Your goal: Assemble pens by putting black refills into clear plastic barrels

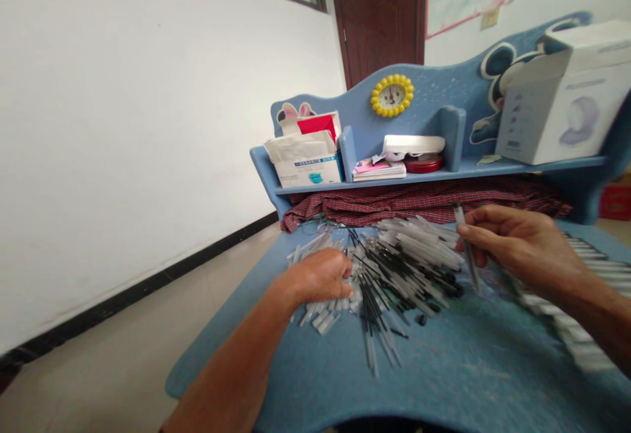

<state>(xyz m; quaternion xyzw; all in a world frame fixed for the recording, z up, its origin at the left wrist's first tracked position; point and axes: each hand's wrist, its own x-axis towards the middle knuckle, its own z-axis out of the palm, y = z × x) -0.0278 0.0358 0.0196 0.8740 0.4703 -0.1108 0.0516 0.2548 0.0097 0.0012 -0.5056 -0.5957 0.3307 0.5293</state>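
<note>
My right hand (522, 242) pinches a pen (472, 262) with a pale, see-through barrel between thumb and fingers. It holds the pen nearly upright, above the right side of the pile. My left hand (320, 275) is closed, its fingers curled down among small clear pen caps (325, 320); what its fingertips hold is hidden. Between the hands lie thin black pen refills (377, 295), fanned toward me. Translucent pen barrels (426, 244) are heaped behind and to the right of them. A small black piece (420, 320) rests in front of the heap.
Beneath my right forearm, pale pens or barrels (582, 328) lie in a blurred row. Red checked cloth (394, 198) stretches along the back of the blue desk (444, 380). The shelf above carries a mask box (308, 169), papers (379, 171) and a large white box (557, 104).
</note>
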